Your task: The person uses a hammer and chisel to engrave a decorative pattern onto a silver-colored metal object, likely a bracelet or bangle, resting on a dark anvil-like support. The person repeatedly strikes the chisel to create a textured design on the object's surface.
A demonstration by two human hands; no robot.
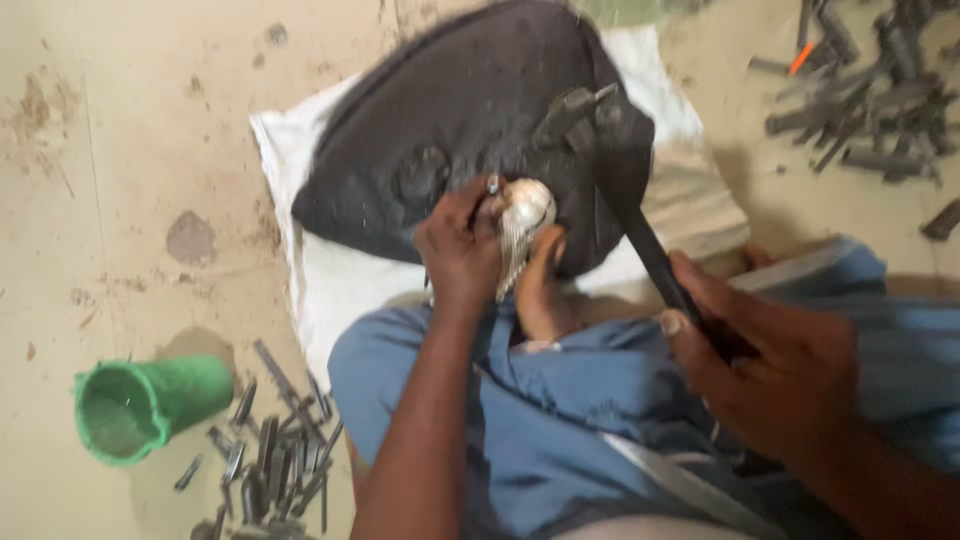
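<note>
Concrete floor (pixel 150 150): silver piece (pixel 524 215) pinned on dark block (pixel 450 130) by left hand (pixel 460 250), grasping punch; hammer (pixel 610 150) gripped by right hand (pixel 770 370).

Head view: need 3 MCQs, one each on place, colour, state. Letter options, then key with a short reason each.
1. Where does the green cup lie?
A. on the floor at lower left
B. on the dark block
C. in the right hand

2. What colour is the cloth under the dark rounded block?
A. red
B. white
C. yellow

3. What is the right hand doing?
A. resting open on the floor
B. gripping the hammer's handle
C. holding the cup

Answers:
1 A, the cup lies on its side on the floor beside scattered metal tools.
2 B, white fabric shows around the block's edges.
3 B, its fingers close round the handle of the hammer, whose head is over the block, while the left hand holds a small silvery piece there.
</note>
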